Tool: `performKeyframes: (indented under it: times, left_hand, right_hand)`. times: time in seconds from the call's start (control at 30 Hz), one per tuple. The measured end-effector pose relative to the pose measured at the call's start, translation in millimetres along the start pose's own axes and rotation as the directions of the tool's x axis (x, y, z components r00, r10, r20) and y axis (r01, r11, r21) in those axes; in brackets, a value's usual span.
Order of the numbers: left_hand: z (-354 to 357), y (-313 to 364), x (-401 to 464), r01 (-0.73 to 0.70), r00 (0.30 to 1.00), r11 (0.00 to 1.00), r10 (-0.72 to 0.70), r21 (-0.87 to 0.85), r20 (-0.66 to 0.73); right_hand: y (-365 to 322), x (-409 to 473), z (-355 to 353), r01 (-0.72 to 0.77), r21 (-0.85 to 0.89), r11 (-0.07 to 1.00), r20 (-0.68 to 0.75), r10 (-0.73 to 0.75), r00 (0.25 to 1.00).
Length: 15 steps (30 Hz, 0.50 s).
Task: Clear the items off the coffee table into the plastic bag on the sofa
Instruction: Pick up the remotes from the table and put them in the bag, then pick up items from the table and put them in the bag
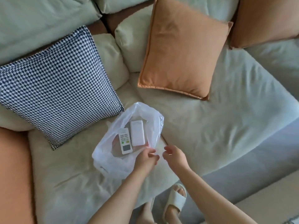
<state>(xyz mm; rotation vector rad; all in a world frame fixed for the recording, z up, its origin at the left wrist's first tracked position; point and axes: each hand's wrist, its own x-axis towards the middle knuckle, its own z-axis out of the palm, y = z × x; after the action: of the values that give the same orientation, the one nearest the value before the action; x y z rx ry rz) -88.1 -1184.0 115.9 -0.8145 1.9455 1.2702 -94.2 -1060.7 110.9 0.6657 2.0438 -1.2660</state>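
A thin white plastic bag (113,165) lies open on the pale sofa seat (210,126). Inside it I see a white remote control (125,141) with a grey screen, and a plain white rectangular box (137,133) beside it on the right. Something reddish shows through the plastic left of the remote. My left hand (145,159) pinches the bag's near rim at its right side. My right hand (175,156) hovers just right of the bag with loosely curled fingers that hold nothing. The coffee table is out of view.
A blue-and-white houndstooth cushion (59,88) leans left of the bag. An orange cushion (186,50) stands behind it, another orange cushion (265,20) at the far right. My feet in pale slippers (175,199) stand at the sofa's front edge.
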Motion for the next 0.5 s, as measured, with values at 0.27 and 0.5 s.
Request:
performKeyframes:
  times: [0.27, 0.5]
  left_hand:
    - [61.6, -4.9, -0.1, -0.12, 0.97, 0.942, 0.044, 0.315, 0.239]
    - [97.4, -42.1, -10.6, -0.313, 0.876, 0.809, 0.044, 0.497, 0.48]
  right_hand:
    - [77.7, -28.6, -24.4, -0.145, 0.135, 0.98, -0.17, 0.167, 0.971]
    - [141.7, -86.4, -5.5, -0.23, 0.374, 0.899, -0.363, 0.37, 0.856]
